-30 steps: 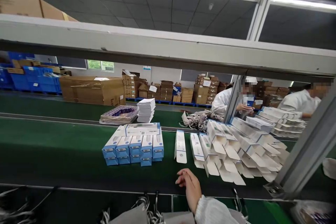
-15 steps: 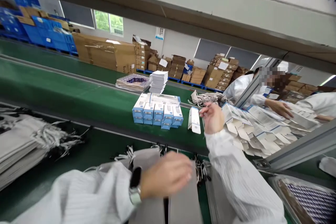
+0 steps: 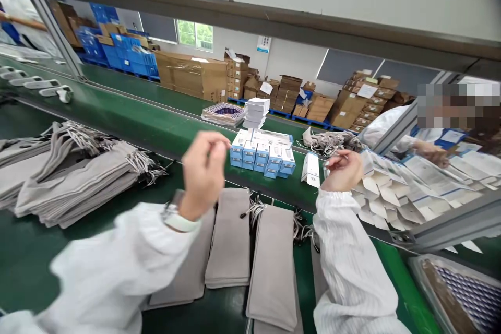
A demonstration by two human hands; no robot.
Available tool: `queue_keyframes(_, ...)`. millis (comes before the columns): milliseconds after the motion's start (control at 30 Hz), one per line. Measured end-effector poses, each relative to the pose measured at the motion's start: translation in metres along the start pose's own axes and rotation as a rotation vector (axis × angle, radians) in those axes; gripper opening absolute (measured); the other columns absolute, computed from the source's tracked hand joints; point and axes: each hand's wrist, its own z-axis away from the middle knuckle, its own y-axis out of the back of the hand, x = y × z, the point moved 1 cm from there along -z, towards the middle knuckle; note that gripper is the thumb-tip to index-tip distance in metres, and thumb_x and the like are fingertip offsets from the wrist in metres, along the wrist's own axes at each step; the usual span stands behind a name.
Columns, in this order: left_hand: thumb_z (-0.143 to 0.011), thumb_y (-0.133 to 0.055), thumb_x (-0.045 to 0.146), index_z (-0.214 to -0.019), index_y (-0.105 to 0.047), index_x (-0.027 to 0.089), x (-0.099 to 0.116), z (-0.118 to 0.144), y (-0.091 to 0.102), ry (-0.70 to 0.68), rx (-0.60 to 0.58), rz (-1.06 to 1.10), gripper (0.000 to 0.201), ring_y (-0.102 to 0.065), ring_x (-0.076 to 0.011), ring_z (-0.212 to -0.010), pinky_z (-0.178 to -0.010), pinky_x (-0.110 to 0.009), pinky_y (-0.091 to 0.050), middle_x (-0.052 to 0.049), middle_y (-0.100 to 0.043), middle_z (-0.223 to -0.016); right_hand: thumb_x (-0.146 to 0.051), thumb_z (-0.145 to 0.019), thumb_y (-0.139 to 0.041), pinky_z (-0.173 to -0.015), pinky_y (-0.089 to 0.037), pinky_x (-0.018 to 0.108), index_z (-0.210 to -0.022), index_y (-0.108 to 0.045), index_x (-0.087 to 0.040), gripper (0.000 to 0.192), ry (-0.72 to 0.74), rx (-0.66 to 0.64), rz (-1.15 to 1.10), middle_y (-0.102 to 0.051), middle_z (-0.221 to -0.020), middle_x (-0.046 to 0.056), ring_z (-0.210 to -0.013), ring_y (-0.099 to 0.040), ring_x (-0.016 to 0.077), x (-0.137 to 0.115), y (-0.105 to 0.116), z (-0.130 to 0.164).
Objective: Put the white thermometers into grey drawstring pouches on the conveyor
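My left hand [image 3: 203,172] is raised over the near table, blurred, with its fingers pinched together and nothing visible in them. My right hand [image 3: 344,169] hovers with curled fingers at the left end of a fanned row of open white cartons [image 3: 391,190]. Whether it grips anything I cannot tell. A single white carton [image 3: 312,169] lies just left of that hand. Beside it is a block of blue-and-white boxes [image 3: 262,155] on the green belt [image 3: 148,120]. Flat grey drawstring pouches [image 3: 274,261] lie side by side below my arms.
A heap of grey pouches [image 3: 78,177] fills the left of the table. A tray with a patterned liner [image 3: 462,292] sits at the bottom right behind an aluminium frame bar [image 3: 450,222]. A co-worker's hand [image 3: 430,151] is at the cartons' far side. Cardboard boxes [image 3: 195,78] line the back.
The view swung left and down. My left hand rose from the grey pouches to chest height. My right hand stayed by the fanned cartons.
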Motion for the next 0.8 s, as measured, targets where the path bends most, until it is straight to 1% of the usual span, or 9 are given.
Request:
queue_keyframes(67,-0.086,-0.034,0.025,-0.092,-0.052,0.011,-0.01,0.039,-0.018,-0.003,-0.124,-0.101,0.023,-0.051,-0.0138,-0.087,-0.077,-0.032,-0.041,-0.004,-0.056,-0.09,-0.025,-0.076,-0.033,-0.033,-0.029,0.018,-0.063,-0.049,-0.016,0.023,-0.047,-0.043,0.027,-0.043,-0.034,-0.005,-0.031,-0.041,0.0082,-0.002,0.007,0.003)
queue_keyframes(133,-0.084,-0.035,0.025,-0.102,-0.049,0.011,-0.029,0.079,-0.016,0.095,-0.303,-0.406,0.027,-0.047,-0.0209,-0.096,-0.08,-0.037,-0.039,-0.011,-0.052,-0.101,-0.027,-0.075,-0.034,-0.033,-0.03,0.018,-0.062,-0.049,-0.016,0.023,-0.048,-0.051,0.03,-0.043,-0.034,-0.006,-0.03,-0.041,0.0079,-0.003,0.014,0.002)
queue_keyframes(233,-0.079,-0.041,0.038,-0.117,-0.042,0.01,-0.058,0.127,0.019,0.261,-0.546,-0.873,0.047,-0.041,-0.0346,-0.102,-0.074,-0.046,-0.038,-0.019,-0.044,-0.111,-0.028,-0.074,-0.035,-0.033,-0.031,0.018,-0.061,-0.05,-0.015,0.024,-0.039,-0.044,0.014,-0.044,-0.034,-0.005,-0.03,-0.042,0.0081,-0.003,0.016,0.001)
queue_keyframes(367,-0.079,-0.034,0.05,-0.121,-0.042,0.013,-0.073,0.156,0.075,0.464,-0.783,-1.001,0.056,-0.044,-0.0334,-0.095,-0.068,-0.044,-0.039,-0.018,-0.046,-0.108,-0.028,-0.073,-0.036,-0.03,-0.028,0.018,-0.059,-0.049,-0.016,0.023,-0.106,-0.11,-0.004,-0.042,-0.031,-0.006,-0.028,-0.039,0.0087,0.002,0.008,0.009)
queue_keyframes(533,-0.08,-0.03,0.05,-0.123,-0.04,0.013,-0.083,0.153,0.114,0.488,-0.837,-1.024,0.057,-0.044,-0.0322,-0.096,-0.07,-0.041,-0.039,-0.017,-0.046,-0.112,-0.032,-0.076,-0.039,-0.033,-0.029,0.017,-0.062,-0.052,-0.015,0.025,-0.067,-0.271,0.087,-0.043,-0.034,-0.006,-0.031,-0.039,0.0074,-0.002,-0.002,0.027)
queue_keyframes(633,-0.079,-0.034,0.046,-0.118,-0.045,0.011,-0.086,0.128,0.116,0.36,-0.874,-1.075,0.053,-0.045,-0.0331,-0.095,-0.069,-0.043,-0.039,-0.018,-0.047,-0.111,-0.031,-0.078,-0.038,-0.036,-0.031,0.018,-0.063,-0.053,-0.016,0.026,-0.044,-0.472,0.237,-0.044,-0.036,-0.005,-0.033,-0.04,0.0077,-0.01,-0.005,0.04)
queue_keyframes(700,-0.079,-0.036,0.039,-0.116,-0.047,0.009,-0.078,0.1,0.099,0.196,-0.835,-1.102,0.048,-0.041,-0.0349,-0.102,-0.072,-0.044,-0.038,-0.019,-0.043,-0.117,-0.029,-0.08,-0.037,-0.042,-0.034,0.02,-0.065,-0.055,-0.016,0.026,0.057,-0.683,0.395,-0.049,-0.041,-0.004,-0.038,-0.044,0.0084,-0.016,-0.008,0.05)
queue_keyframes(767,-0.083,-0.032,0.032,-0.117,-0.045,0.012,-0.06,0.072,0.065,0.051,-0.799,-0.994,0.042,-0.041,-0.0323,-0.104,-0.075,-0.042,-0.037,-0.017,-0.043,-0.118,-0.026,-0.081,-0.037,-0.05,-0.036,0.021,-0.069,-0.057,-0.017,0.024,0.204,-0.925,0.579,-0.054,-0.05,-0.002,-0.045,-0.048,0.0092,-0.018,-0.012,0.064)
queue_keyframes(800,-0.084,-0.031,0.029,-0.115,-0.046,0.014,-0.048,0.061,0.043,-0.019,-0.85,-0.881,0.038,-0.043,-0.0293,-0.103,-0.076,-0.039,-0.037,-0.015,-0.046,-0.115,-0.025,-0.081,-0.037,-0.053,-0.036,0.021,-0.072,-0.057,-0.018,0.023,0.269,-1.032,0.673,-0.057,-0.054,-0.001,-0.05,-0.051,0.0097,-0.018,-0.013,0.07)
